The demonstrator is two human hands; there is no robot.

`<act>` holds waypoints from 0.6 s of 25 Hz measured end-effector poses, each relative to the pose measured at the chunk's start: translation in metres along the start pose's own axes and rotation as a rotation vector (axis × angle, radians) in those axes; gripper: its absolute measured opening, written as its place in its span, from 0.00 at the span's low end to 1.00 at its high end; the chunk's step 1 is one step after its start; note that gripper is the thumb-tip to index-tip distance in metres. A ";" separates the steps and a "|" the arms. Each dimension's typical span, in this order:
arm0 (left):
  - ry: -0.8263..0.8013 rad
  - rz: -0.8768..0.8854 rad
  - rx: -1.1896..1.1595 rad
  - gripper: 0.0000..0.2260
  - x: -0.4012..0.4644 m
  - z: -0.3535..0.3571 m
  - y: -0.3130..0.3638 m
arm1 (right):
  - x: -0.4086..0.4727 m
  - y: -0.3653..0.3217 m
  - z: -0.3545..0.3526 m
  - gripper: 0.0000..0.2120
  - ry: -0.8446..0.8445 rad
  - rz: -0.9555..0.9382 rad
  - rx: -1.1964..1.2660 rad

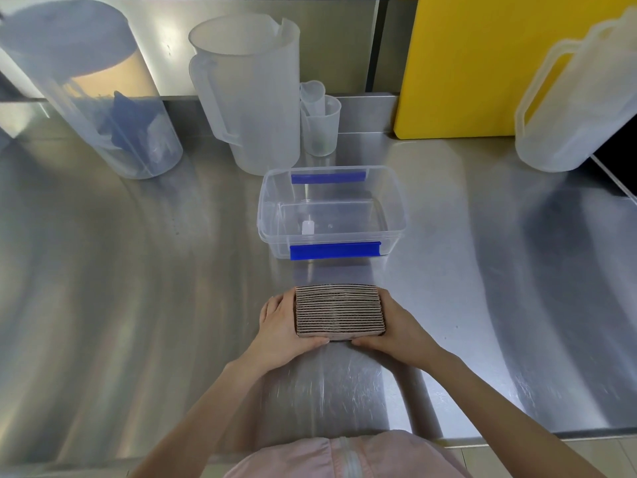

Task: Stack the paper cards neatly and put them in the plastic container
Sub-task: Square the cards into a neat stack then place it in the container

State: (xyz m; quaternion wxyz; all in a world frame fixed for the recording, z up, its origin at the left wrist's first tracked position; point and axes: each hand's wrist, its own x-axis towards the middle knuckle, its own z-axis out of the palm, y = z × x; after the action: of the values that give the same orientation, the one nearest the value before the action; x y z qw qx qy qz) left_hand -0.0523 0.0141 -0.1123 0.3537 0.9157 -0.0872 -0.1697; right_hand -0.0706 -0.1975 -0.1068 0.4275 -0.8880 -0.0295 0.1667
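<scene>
A tight stack of brown corrugated paper cards stands on edge on the steel counter, its ridged edges facing up. My left hand presses against its left end and my right hand against its right end, thumbs under the near side. Just beyond the stack sits a clear plastic container with blue clip handles, lid off, holding only a small white piece.
Behind the container stand a large translucent jug, a small measuring cup, a clear canister with blue contents at the left, another jug at the right, and a yellow board. The steel counter ends near my body.
</scene>
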 end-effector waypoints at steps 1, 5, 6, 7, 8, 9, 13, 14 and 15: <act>-0.049 -0.004 -0.059 0.40 -0.002 -0.005 0.002 | -0.001 -0.002 -0.003 0.37 -0.032 0.021 0.017; -0.169 -0.055 -0.466 0.35 -0.006 -0.019 0.014 | -0.005 -0.011 -0.013 0.34 -0.117 0.098 0.167; -0.155 -0.060 -0.524 0.34 -0.005 -0.022 0.016 | -0.006 -0.015 -0.015 0.34 -0.122 0.107 0.225; -0.144 -0.061 -0.560 0.34 -0.003 -0.025 0.019 | -0.008 -0.020 -0.016 0.33 -0.133 0.115 0.269; -0.138 -0.060 -0.584 0.34 -0.002 -0.027 0.022 | -0.010 -0.025 -0.016 0.32 -0.141 0.121 0.305; -0.130 -0.062 -0.601 0.34 -0.001 -0.029 0.024 | -0.011 -0.028 -0.016 0.31 -0.139 0.126 0.328; -0.074 -0.084 -0.652 0.30 -0.001 -0.034 0.027 | -0.010 -0.039 -0.018 0.31 -0.144 0.141 0.387; -0.078 -0.080 -0.654 0.30 -0.001 -0.036 0.029 | -0.010 -0.041 -0.021 0.30 -0.185 0.140 0.386; -0.082 -0.074 -0.652 0.31 -0.001 -0.038 0.030 | -0.010 -0.044 -0.026 0.27 -0.232 0.140 0.382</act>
State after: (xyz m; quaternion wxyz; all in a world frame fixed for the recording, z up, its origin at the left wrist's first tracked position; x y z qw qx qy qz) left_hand -0.0406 0.0161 -0.0656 0.6181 0.7491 -0.0090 -0.2383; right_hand -0.0681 -0.1907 -0.0551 0.5688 -0.7658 0.0151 0.2996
